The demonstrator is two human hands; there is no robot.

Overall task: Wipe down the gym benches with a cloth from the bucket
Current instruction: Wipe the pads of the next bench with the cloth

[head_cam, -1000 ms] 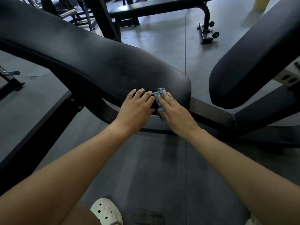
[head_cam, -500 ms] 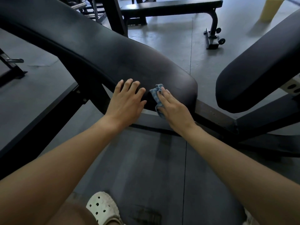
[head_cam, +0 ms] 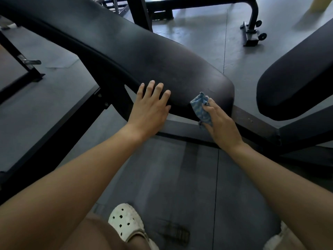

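Left hand point(head_cam: 151, 109) lies flat, fingers straight, on the bench point(head_cam: 144, 51), now apart from the right hand point(head_cam: 221, 125), which grips the cloth point(head_cam: 201, 107) nearer the bench's end.

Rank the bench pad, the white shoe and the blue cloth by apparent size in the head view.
1. bench pad
2. white shoe, though it's nearer the camera
3. blue cloth, partly covered by the right hand

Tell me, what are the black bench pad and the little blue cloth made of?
The bench pad looks like black vinyl or faux leather over padding: smooth, faintly shiny, with rounded edges. The blue cloth looks like soft fabric, maybe microfibre: it crumples and folds.
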